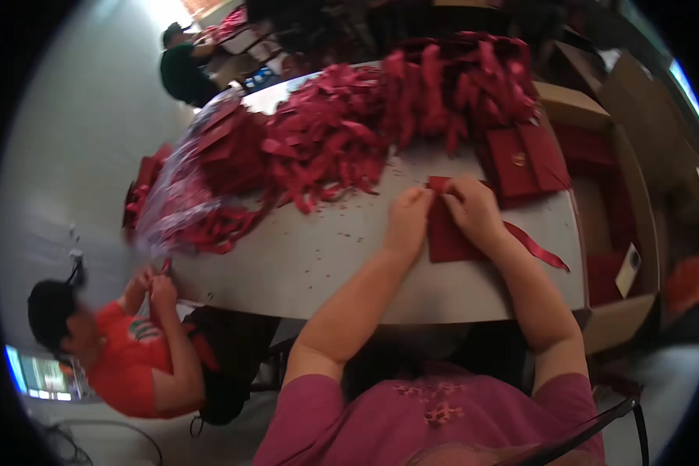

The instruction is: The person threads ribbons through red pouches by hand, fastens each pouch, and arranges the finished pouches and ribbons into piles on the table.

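Note:
A dark red folded piece (447,233) lies on the white table in front of me, with a red ribbon (537,247) trailing from its right side. My left hand (412,211) is closed at the piece's upper left edge, fingertips pinched together. Beside it, my right hand (472,203) has its fingers bent over the upper part of the piece, thumb towards the left hand. The two hands nearly meet. What lies between the fingertips is too small to make out. Just right of my right hand is a stack of red pouches (532,167) with a gold mark on top.
Heaps of red ribbons (326,128) line the table's (287,272) far side. Clear plastic (175,186) covers red items at the left. An open cardboard box (645,210) stands at the right. A person in orange (136,342) works at the left; another person (182,70) is farther back.

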Action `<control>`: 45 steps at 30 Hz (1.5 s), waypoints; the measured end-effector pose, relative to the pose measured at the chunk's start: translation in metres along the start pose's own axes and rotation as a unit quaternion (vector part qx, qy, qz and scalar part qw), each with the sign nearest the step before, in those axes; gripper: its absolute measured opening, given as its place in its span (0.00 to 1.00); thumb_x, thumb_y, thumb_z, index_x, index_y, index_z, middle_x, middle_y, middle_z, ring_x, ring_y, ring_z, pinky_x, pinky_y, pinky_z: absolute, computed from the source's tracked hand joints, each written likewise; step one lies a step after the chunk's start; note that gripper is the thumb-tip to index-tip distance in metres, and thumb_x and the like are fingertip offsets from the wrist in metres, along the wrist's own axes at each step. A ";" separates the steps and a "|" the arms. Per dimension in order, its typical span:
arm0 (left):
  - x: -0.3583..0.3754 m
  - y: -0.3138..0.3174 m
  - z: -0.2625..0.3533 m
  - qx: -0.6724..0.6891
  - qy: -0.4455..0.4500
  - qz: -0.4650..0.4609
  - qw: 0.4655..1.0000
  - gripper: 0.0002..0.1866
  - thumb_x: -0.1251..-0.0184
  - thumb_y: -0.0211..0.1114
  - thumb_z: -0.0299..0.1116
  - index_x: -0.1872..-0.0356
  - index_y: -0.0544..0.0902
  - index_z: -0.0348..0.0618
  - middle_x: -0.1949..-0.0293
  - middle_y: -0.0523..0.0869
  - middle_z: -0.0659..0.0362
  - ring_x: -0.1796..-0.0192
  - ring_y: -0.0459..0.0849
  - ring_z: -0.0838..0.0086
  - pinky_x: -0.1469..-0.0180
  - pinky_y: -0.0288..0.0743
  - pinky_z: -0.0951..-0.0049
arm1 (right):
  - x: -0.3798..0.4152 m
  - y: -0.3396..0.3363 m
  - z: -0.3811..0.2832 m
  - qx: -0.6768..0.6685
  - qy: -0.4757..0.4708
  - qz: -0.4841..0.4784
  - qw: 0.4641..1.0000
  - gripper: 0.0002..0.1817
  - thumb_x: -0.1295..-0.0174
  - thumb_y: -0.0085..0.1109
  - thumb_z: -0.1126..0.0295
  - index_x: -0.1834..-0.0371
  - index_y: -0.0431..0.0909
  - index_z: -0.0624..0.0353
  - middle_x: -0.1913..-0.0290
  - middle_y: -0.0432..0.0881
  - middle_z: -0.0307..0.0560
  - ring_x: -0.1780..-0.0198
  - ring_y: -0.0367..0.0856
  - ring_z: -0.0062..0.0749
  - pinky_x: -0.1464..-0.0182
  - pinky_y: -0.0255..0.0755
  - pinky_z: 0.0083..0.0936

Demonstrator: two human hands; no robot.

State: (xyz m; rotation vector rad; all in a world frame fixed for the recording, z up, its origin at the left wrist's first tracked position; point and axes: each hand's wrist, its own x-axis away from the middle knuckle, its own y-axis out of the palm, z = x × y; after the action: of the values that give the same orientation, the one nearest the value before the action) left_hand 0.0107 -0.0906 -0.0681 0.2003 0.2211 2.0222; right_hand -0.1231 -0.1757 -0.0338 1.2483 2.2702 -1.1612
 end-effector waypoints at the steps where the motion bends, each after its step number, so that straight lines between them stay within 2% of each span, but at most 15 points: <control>1: 0.001 0.001 0.002 0.072 -0.010 -0.015 0.997 0.09 0.25 0.57 0.31 0.59 0.84 0.38 0.62 0.86 0.63 0.61 0.82 0.82 0.57 0.76 0.81 | 0.001 -0.001 -0.003 0.009 0.017 -0.001 1.000 0.05 0.44 0.61 0.78 0.65 0.76 0.63 0.65 0.77 0.56 0.62 0.78 0.55 0.59 0.72 0.40; 4: 0.010 0.010 0.022 0.077 -0.015 -0.008 0.997 0.10 0.26 0.57 0.28 0.58 0.84 0.34 0.63 0.85 0.65 0.61 0.79 0.84 0.55 0.73 0.81 | 0.004 -0.002 -0.009 0.034 0.035 0.002 0.999 0.05 0.43 0.60 0.78 0.64 0.75 0.62 0.64 0.77 0.56 0.62 0.78 0.54 0.60 0.73 0.41; 9: 0.010 0.004 0.020 -0.092 0.054 -0.018 0.994 0.12 0.27 0.57 0.27 0.49 0.83 0.32 0.58 0.86 0.62 0.57 0.79 0.83 0.50 0.72 0.82 | 0.005 -0.002 -0.014 0.147 -0.032 -0.034 0.988 0.02 0.43 0.54 0.77 0.67 0.73 0.61 0.64 0.76 0.55 0.63 0.80 0.56 0.63 0.76 0.41; 12: 0.007 0.002 0.024 -0.073 0.036 -0.021 0.996 0.11 0.29 0.58 0.25 0.50 0.83 0.33 0.59 0.86 0.62 0.58 0.79 0.83 0.52 0.73 0.82 | 0.005 -0.009 -0.008 0.024 0.023 0.014 0.999 0.03 0.43 0.60 0.73 0.66 0.80 0.59 0.63 0.78 0.53 0.61 0.81 0.50 0.60 0.75 0.40; 15: 0.001 -0.005 0.015 -0.128 0.051 -0.058 0.989 0.12 0.33 0.59 0.19 0.51 0.83 0.34 0.61 0.85 0.63 0.61 0.80 0.83 0.57 0.75 0.82 | 0.007 -0.012 0.009 -0.037 0.001 -0.003 0.999 0.04 0.43 0.63 0.74 0.66 0.82 0.61 0.67 0.81 0.52 0.62 0.82 0.46 0.59 0.76 0.35; 17: 0.003 -0.002 0.019 -0.155 0.073 -0.071 0.983 0.13 0.35 0.58 0.18 0.51 0.83 0.34 0.63 0.84 0.64 0.63 0.79 0.84 0.59 0.75 0.82 | 0.011 -0.007 0.006 -0.181 0.136 -0.007 0.974 0.06 0.45 0.64 0.77 0.64 0.82 0.62 0.68 0.82 0.51 0.64 0.84 0.39 0.60 0.76 0.31; 19: 0.003 -0.002 0.019 -0.112 0.072 -0.095 0.986 0.13 0.35 0.57 0.18 0.50 0.82 0.35 0.63 0.85 0.63 0.64 0.83 0.81 0.63 0.78 0.80 | 0.010 -0.009 0.005 -0.170 0.165 -0.029 0.971 0.07 0.47 0.64 0.78 0.64 0.80 0.63 0.69 0.83 0.50 0.65 0.83 0.33 0.60 0.76 0.28; 25: -0.006 -0.018 0.015 -0.289 0.103 -0.128 0.943 0.11 0.38 0.60 0.21 0.55 0.83 0.37 0.72 0.84 0.59 0.73 0.80 0.80 0.69 0.75 0.76 | 0.009 -0.006 0.010 -0.181 0.162 -0.001 0.970 0.09 0.46 0.66 0.77 0.64 0.76 0.63 0.69 0.82 0.48 0.66 0.81 0.31 0.60 0.76 0.27; 27: -0.002 -0.015 0.020 -0.316 0.130 -0.123 0.932 0.10 0.38 0.61 0.22 0.56 0.83 0.37 0.74 0.83 0.57 0.75 0.80 0.78 0.71 0.74 0.75 | 0.009 -0.005 0.015 -0.206 0.164 -0.025 0.964 0.09 0.45 0.66 0.78 0.64 0.76 0.62 0.69 0.82 0.45 0.66 0.80 0.27 0.60 0.76 0.26; 29: 0.002 -0.010 0.028 -0.324 0.155 -0.140 0.923 0.08 0.34 0.59 0.23 0.57 0.82 0.36 0.71 0.84 0.63 0.73 0.81 0.82 0.74 0.74 0.78 | 0.010 -0.005 0.018 -0.230 0.182 -0.045 0.955 0.09 0.45 0.65 0.79 0.63 0.76 0.62 0.69 0.82 0.43 0.66 0.80 0.25 0.61 0.75 0.25; 34: 0.004 -0.009 0.036 -0.348 0.147 -0.153 0.913 0.07 0.33 0.59 0.24 0.58 0.82 0.35 0.74 0.83 0.61 0.76 0.80 0.81 0.75 0.74 0.77 | 0.009 -0.007 0.025 -0.273 0.179 -0.094 0.940 0.08 0.44 0.64 0.80 0.64 0.76 0.62 0.69 0.81 0.39 0.66 0.78 0.19 0.62 0.75 0.22; 36: 0.004 -0.010 0.041 -0.356 0.138 -0.161 0.910 0.06 0.32 0.59 0.25 0.59 0.81 0.35 0.74 0.83 0.61 0.77 0.80 0.80 0.75 0.74 0.77 | 0.007 -0.012 0.022 -0.340 0.239 -0.136 0.899 0.08 0.43 0.66 0.78 0.63 0.76 0.61 0.69 0.81 0.38 0.67 0.78 0.19 0.64 0.75 0.21; 41: 0.008 -0.012 0.060 -0.359 0.084 -0.178 0.912 0.05 0.31 0.55 0.24 0.61 0.79 0.35 0.77 0.80 0.57 0.77 0.79 0.76 0.72 0.73 0.73 | 0.002 -0.019 0.023 -0.251 0.187 -0.184 0.932 0.15 0.48 0.73 0.73 0.59 0.77 0.61 0.69 0.82 0.40 0.66 0.79 0.20 0.65 0.76 0.22; 42: 0.012 -0.011 0.068 -0.348 0.066 -0.183 0.917 0.05 0.31 0.55 0.24 0.61 0.79 0.36 0.76 0.81 0.58 0.76 0.79 0.76 0.72 0.73 0.73 | 0.001 -0.025 0.021 -0.254 0.202 -0.211 0.922 0.19 0.49 0.75 0.71 0.55 0.80 0.63 0.66 0.83 0.41 0.64 0.80 0.22 0.60 0.76 0.23; 45: 0.002 -0.026 0.068 -0.321 0.031 -0.193 0.927 0.05 0.33 0.55 0.22 0.62 0.80 0.38 0.72 0.83 0.61 0.72 0.82 0.78 0.71 0.76 0.76 | 0.000 -0.034 0.015 -0.148 0.180 -0.211 0.949 0.20 0.54 0.75 0.72 0.58 0.80 0.62 0.68 0.83 0.43 0.65 0.79 0.23 0.60 0.74 0.24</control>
State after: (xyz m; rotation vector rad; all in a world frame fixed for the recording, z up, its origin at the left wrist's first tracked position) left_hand 0.0484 -0.0724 -0.0080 -0.3008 -0.3447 1.6091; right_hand -0.1520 -0.1976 -0.0259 0.9439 2.9569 -0.7024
